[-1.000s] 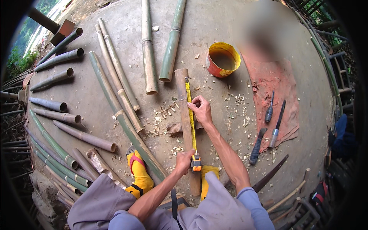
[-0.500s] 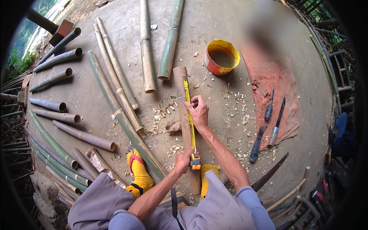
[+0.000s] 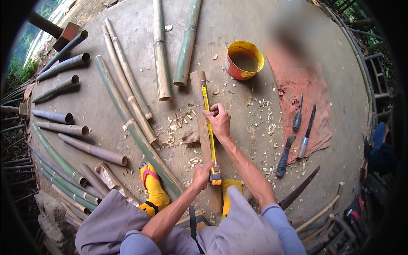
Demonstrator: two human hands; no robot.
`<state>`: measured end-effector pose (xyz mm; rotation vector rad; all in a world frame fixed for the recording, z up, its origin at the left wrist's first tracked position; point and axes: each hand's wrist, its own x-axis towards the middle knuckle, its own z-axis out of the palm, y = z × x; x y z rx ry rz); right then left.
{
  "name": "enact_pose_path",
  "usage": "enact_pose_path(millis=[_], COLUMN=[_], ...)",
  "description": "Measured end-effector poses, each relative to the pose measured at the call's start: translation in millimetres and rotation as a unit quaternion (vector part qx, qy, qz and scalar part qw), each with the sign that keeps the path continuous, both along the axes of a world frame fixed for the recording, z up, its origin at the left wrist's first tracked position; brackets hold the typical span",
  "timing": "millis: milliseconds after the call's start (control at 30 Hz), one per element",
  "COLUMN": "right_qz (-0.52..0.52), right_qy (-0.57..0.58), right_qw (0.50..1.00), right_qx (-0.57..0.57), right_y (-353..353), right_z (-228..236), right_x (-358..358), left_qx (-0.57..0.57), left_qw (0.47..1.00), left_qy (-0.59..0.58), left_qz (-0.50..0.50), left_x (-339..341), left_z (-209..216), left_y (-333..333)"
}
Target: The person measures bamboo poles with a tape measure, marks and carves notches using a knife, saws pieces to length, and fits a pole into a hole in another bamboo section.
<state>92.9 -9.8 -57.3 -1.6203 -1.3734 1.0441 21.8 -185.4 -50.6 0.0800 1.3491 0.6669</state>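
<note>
A length of brown bamboo (image 3: 196, 89) lies between my feet, pointing away from me. The yellow blade (image 3: 209, 127) of a tape measure runs along it, its end tip near the far end of the bamboo. At the near end, my left hand (image 3: 201, 175) is closed by the orange and black tape measure case (image 3: 216, 176), gripping it against the bamboo. My right hand (image 3: 219, 120) is partway up the blade, fingers pinched together at its left edge. Whatever those fingertips may hold is hidden.
Bamboo poles (image 3: 136, 131) lie at left, with more poles (image 3: 160, 51) ahead. A yellow-red tub (image 3: 244, 61) stands beyond my right hand. Several handled tools, including a knife (image 3: 307, 134), lie by a red cloth (image 3: 316, 93). A dark curved blade (image 3: 299, 189) is nearer. Shavings litter the floor.
The whole view has shifted slightly. Both hands keep nearly the same places along the bamboo, and the tape blade stays stretched out.
</note>
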Motion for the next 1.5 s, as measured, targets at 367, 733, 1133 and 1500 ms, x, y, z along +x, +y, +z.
enact_pose_path(millis=[367,733,1133,1500], right_qz=[0.013,-0.115,0.081,0.062], right_qy=[0.005,0.124,0.095,0.161], right_qw=[1.0,0.985,0.954,0.961], right_qx=[0.023,-0.013,-0.271,-0.217], right_y=[6,-24,-145,-144], right_z=[-4,-7,-4,-18], right_x=[2,52,40,23], left_qx=[-0.008,0.125,0.135,0.097], left_qw=[1.0,0.984,0.973,0.978], left_qy=[-0.011,-0.043,0.026,0.122], left_qz=[-0.016,0.122,0.188,0.137], left_x=[-2,-40,-88,-83], left_z=[5,17,2,-22], left_y=[5,7,16,-3])
